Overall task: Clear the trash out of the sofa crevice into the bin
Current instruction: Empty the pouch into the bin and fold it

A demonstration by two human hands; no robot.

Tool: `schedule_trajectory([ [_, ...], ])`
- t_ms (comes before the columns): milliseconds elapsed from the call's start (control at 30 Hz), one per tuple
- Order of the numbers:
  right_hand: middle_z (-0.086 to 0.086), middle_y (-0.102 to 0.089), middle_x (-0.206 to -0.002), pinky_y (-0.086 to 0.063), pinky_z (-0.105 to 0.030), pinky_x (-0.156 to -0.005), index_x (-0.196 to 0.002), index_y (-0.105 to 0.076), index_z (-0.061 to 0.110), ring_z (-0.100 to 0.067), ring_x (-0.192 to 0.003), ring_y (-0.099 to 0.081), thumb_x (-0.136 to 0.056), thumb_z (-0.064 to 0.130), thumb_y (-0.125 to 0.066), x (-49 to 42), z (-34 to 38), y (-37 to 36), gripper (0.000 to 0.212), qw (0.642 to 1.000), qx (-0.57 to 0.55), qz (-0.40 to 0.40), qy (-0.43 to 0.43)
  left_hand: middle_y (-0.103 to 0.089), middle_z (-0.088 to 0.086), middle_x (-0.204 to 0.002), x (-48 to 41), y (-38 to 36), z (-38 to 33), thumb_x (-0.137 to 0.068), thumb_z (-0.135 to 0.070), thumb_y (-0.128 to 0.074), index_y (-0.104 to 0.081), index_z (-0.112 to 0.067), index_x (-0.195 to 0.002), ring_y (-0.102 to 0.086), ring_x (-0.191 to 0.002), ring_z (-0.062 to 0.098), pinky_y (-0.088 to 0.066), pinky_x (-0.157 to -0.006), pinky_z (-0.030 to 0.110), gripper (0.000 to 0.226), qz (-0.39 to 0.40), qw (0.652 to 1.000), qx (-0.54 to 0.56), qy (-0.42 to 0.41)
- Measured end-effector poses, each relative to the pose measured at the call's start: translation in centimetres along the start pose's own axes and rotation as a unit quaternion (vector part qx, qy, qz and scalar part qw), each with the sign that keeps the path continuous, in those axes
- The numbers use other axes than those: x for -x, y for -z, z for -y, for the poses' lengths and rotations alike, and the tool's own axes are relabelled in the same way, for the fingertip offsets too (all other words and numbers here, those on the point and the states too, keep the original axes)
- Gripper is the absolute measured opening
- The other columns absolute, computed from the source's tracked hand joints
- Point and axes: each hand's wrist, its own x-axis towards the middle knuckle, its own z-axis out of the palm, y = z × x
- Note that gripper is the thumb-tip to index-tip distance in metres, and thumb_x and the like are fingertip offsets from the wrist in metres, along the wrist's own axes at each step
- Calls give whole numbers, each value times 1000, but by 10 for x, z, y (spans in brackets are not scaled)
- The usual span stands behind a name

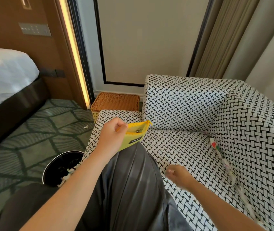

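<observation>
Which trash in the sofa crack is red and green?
The wrapper nearest the back cushion; the crumpled paper below it looks white.

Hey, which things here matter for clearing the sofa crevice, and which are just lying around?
For the job:
sofa
wrapper in the crevice
crumpled paper next to it
bin

Just lying about:
basket
bed
scrap on the carpet
yellow pouch, gripped by the left hand

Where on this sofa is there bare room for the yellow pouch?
The seat cushion between your lap and the back cushion is bare, as is the left armrest. Crowded beside the right armrest, where wrappers line the crevice.
</observation>
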Motion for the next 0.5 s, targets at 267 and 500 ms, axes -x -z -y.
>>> schedule_trajectory([
  [267, 17, -58, -59, -38, -16, -58, -76, -67, 19, -7, -58, -45, -89, 16, -58, 14, 130, 73, 17, 884, -390, -185, 180, -54, 2, -76, -5, -6, 3, -91, -14, -51, -57, -8, -75, -45, -70, 9, -33, -62, 22, 18, -34, 999, 19, 30],
  [500, 8, -58, -78, -34, -9, -72, -81, -70, 30, 3, -80, -45, -86, 15, -63, 2, 165, 71, 17, 900, -236, -199, 308, -56, -3, -79, -6, -7, 3, -92, -16, -50, -61, -7, -86, -47, -70, 4, -34, -61, 20, 15, -48, 998, 18, 42],
])
